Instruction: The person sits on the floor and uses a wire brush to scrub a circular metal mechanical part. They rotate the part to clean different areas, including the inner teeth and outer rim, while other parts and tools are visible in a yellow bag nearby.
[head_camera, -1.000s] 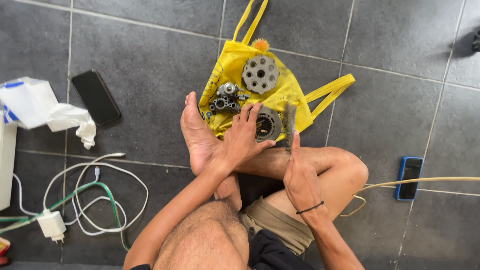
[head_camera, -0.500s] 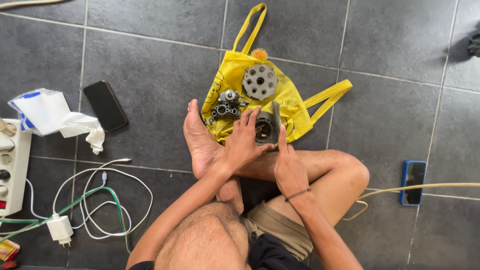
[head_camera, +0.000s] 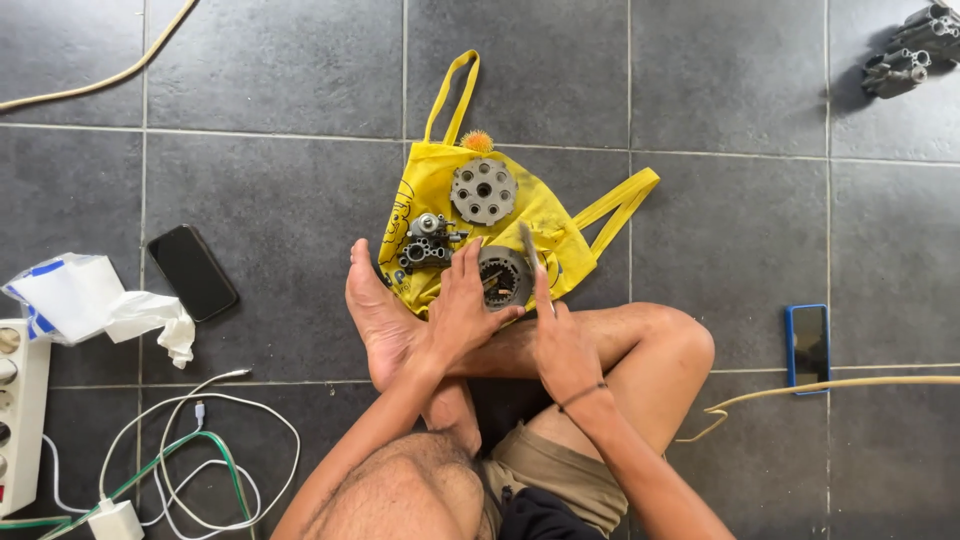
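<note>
Our left hand steadies a round metal part on the yellow bag; our right hand pinches a slim tool, angled just right of the part.

- Round dark metal housing — near rim covered by the left hand; underside unseen.
- Thin grey metal blade-like tool — lower end buried in the right hand; its kind could not be told.
- Yellow cloth tote bag — near edge hidden behind foot and hands.
- White power strip — cut off by the left edge.
- Grey cylindrical metal parts — clipped at the top right corner, too small to identify.
- White charger block — cropped by the bottom edge.
</note>
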